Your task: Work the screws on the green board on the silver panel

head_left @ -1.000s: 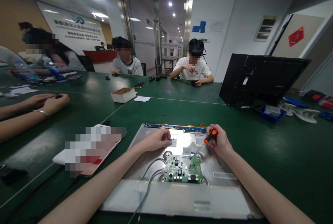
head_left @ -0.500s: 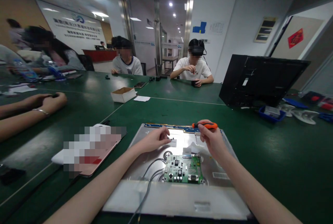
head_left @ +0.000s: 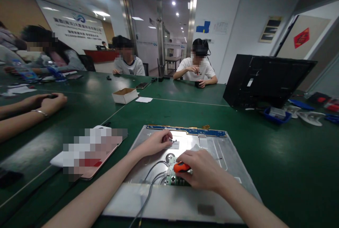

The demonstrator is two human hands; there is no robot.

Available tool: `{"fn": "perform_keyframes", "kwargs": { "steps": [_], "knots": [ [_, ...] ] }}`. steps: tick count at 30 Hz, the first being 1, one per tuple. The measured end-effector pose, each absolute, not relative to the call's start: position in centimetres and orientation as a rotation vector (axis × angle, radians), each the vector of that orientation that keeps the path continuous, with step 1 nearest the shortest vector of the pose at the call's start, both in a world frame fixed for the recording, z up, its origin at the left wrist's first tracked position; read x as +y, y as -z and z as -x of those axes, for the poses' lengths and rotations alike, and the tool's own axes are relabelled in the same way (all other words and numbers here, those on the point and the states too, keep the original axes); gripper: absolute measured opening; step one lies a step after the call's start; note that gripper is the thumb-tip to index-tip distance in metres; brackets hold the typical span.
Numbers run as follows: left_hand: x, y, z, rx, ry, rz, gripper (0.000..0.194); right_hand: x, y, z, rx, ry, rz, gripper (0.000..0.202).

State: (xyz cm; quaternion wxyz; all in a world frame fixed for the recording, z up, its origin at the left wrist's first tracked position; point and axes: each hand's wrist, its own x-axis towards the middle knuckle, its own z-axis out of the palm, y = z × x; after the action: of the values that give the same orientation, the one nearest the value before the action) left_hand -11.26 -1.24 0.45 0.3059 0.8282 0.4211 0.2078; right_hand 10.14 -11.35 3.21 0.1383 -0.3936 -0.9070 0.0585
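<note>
My right hand [head_left: 202, 171] is closed around a screwdriver with an orange and black handle [head_left: 181, 167]. It hovers over or rests on the green circuit board [head_left: 173, 180], covering most of it and the screwdriver's tip. The board lies on the silver back of a display panel [head_left: 164, 203]. My left hand [head_left: 159, 141] rests on the panel, fingers loosely curled and thumb apart. Close to its fingertips are several tiny dark screws [head_left: 174, 141]. Grey cables [head_left: 152, 189] run from the board toward me. A narrow blue circuit strip [head_left: 212, 133] lines the panel's far edge.
Left of the panel lie a pink phone-like slab [head_left: 106, 157] and a white object, partly blurred out. An open white box [head_left: 127, 97] stands further back. A black monitor [head_left: 267, 81] and a blue tray [head_left: 277, 115] are at right. Another person's hands [head_left: 53, 104] are at left.
My right hand has brought the screwdriver from the panel's far edge down and left to the green circuit board. My left hand stays nearly in place.
</note>
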Motion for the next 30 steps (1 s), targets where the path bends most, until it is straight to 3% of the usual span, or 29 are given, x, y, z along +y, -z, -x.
{"fn": "perform_keyframes", "kwargs": {
  "steps": [5,14,25,30],
  "knots": [
    [-1.2,-0.5,11.2,1.121,-0.539,-2.198,0.018,-11.7,-3.8,-10.3,-2.728,-0.277,1.135,0.034],
    [-1.4,-0.9,11.1,1.123,-0.542,-2.217,0.015,-12.1,-4.1,-10.2,-2.812,-0.062,1.129,0.028],
    [-0.6,0.3,11.3,1.105,-0.54,-2.224,0.013,-10.5,-4.2,-11.7,-2.431,0.336,1.277,0.008],
    [-0.4,0.4,11.2,1.099,-0.554,-2.228,0.014,-10.0,-3.8,-11.9,-2.362,0.343,1.292,0.013]
  ]
}}
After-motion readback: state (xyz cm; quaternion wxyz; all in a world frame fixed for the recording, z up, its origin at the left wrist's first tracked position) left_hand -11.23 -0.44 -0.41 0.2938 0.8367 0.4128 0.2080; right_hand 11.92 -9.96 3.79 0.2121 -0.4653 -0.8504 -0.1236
